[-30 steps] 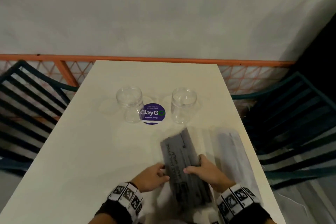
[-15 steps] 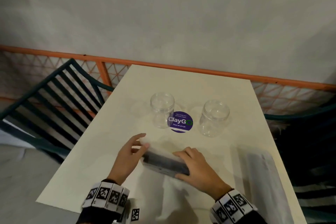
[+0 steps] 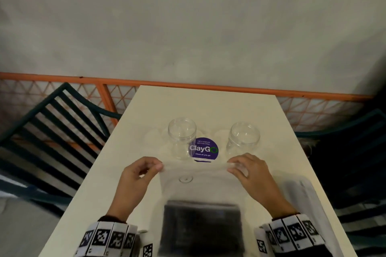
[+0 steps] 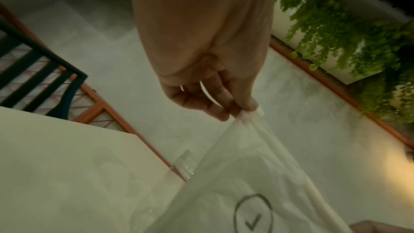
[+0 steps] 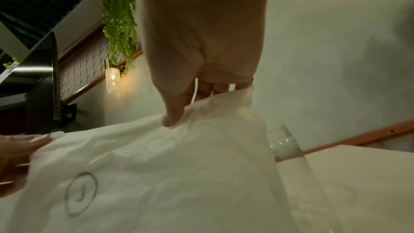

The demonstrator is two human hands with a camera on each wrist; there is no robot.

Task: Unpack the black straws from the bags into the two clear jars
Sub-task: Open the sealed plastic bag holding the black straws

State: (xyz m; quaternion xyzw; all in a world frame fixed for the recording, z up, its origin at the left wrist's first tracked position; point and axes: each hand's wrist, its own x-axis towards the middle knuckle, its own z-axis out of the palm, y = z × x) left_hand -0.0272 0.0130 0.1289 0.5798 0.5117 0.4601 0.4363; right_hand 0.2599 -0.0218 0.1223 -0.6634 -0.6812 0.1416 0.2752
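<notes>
The left hand [image 3: 135, 177] pinches the left top corner of the translucent bag [image 3: 200, 185], which is in front of the purple ClayGo sticker [image 3: 205, 150] on the desk [image 3: 100, 183]. Black straws [image 3: 201, 225] lie inside the bag. Two clear jars [image 3: 182, 137] flank the sticker. The right hand [image 3: 250, 173] fingers pinch the right corner.

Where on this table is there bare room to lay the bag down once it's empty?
Bare patches: the left side of the table, beside the left hand, and the far end behind the two clear jars. Crowded: the near middle under the held bag, and the right edge, where another bag lies.
</notes>
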